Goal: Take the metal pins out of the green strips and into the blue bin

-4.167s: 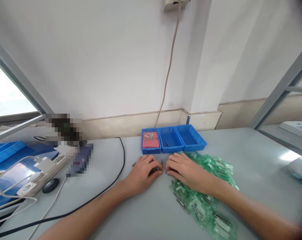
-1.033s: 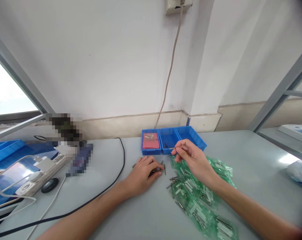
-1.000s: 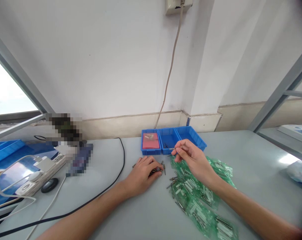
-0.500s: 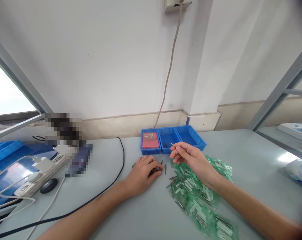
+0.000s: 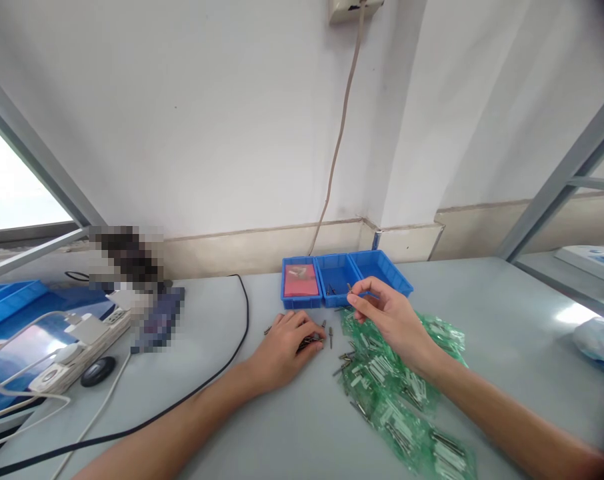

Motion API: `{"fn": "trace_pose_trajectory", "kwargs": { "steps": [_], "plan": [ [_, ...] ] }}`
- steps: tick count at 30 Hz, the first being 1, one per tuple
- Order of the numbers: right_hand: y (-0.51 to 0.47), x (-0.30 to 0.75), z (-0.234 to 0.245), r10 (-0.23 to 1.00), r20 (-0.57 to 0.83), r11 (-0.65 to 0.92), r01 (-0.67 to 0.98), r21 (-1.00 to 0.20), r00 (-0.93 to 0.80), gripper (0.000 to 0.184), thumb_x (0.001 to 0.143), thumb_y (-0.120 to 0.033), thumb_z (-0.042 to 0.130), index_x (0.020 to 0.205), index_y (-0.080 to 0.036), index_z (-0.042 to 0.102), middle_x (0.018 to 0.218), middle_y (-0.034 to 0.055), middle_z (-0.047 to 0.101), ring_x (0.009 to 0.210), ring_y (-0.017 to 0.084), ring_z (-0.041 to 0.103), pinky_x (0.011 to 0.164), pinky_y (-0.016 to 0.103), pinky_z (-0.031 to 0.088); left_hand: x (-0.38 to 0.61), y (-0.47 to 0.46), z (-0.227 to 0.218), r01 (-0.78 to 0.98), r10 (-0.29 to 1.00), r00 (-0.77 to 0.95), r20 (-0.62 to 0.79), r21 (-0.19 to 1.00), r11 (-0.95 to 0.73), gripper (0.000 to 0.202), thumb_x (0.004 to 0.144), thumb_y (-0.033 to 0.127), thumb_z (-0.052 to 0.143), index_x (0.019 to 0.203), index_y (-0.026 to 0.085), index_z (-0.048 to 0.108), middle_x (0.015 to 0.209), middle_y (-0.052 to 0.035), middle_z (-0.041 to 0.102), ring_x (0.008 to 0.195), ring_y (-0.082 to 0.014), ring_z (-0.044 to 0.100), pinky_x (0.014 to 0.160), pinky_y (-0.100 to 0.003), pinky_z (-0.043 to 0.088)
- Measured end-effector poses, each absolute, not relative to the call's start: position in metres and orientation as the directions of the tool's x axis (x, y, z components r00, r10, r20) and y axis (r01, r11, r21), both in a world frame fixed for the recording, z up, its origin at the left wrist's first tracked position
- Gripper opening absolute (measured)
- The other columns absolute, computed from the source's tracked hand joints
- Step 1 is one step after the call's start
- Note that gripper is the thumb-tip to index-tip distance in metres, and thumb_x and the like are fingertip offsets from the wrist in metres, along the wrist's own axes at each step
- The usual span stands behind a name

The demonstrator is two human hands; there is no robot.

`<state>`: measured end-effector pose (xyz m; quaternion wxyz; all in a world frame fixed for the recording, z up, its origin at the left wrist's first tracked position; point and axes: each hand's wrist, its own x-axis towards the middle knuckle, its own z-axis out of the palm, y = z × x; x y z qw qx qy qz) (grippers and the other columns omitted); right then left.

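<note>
My right hand (image 5: 389,315) is raised just in front of the middle blue bin (image 5: 338,277), its fingertips pinched on a small metal pin (image 5: 349,289). My left hand (image 5: 285,347) rests on the grey table (image 5: 507,347), fingers curled over several small dark metal pins (image 5: 309,341). A few loose pins (image 5: 331,332) lie between the hands. Green plastic bags (image 5: 402,393) holding more pins spread under and behind my right forearm. The left blue bin (image 5: 300,280) holds a red pad; the right blue bin (image 5: 382,270) looks bare.
A black cable (image 5: 202,387) curves across the table on the left. A white power strip (image 5: 77,350) with plugs and a blue tray (image 5: 12,297) sit at the far left. A beige cord (image 5: 339,133) hangs down the wall. A metal frame post (image 5: 562,177) rises at the right.
My right hand lifted off the table with a pin in its fingertips and now holds it slightly further right and higher, near the middle bin. My left hand has stayed put.
</note>
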<state>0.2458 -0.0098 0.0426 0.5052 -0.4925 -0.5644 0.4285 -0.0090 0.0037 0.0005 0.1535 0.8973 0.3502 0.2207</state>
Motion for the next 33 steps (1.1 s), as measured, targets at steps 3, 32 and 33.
{"fn": "trace_pose_trajectory", "kwargs": {
  "steps": [3, 32, 33],
  "plan": [
    [-0.0093, 0.2464, 0.0434, 0.987, 0.160, 0.155, 0.144, -0.977, 0.022, 0.027, 0.092, -0.049, 0.078, 0.093, -0.027, 0.063, 0.069, -0.0037, 0.061, 0.068, 0.019, 0.055, 0.064, 0.032, 0.038, -0.0093, 0.0037, 0.0005, 0.557, 0.694, 0.660, 0.287, 0.433, -0.709, 0.012, 0.108, 0.029, 0.062, 0.117, 0.028, 0.069, 0.112, -0.0025, 0.066, 0.106, -0.0225, 0.060, 0.093, -0.038, 0.041],
    [-0.0166, 0.2421, 0.0496, 0.991, 0.135, 0.135, 0.002, -0.991, -0.018, 0.029, 0.092, -0.053, 0.077, 0.100, -0.027, 0.068, 0.079, -0.0018, 0.058, 0.067, 0.017, 0.047, 0.064, 0.032, 0.037, -0.0088, 0.0017, 0.0039, 0.557, 0.697, 0.659, 0.281, 0.441, -0.704, 0.012, 0.109, 0.029, 0.061, 0.117, 0.026, 0.069, 0.112, -0.0034, 0.067, 0.105, -0.0229, 0.059, 0.093, -0.038, 0.042],
    [-0.0169, 0.2422, 0.0502, 0.990, 0.138, 0.138, 0.023, -0.990, -0.019, 0.028, 0.092, -0.052, 0.077, 0.098, -0.027, 0.067, 0.079, -0.0017, 0.057, 0.067, 0.017, 0.048, 0.063, 0.032, 0.037, -0.0089, 0.0018, 0.0038, 0.556, 0.697, 0.660, 0.281, 0.441, -0.704, 0.012, 0.109, 0.030, 0.060, 0.117, 0.027, 0.069, 0.112, -0.0035, 0.067, 0.105, -0.0229, 0.059, 0.093, -0.038, 0.042]
  ]
}}
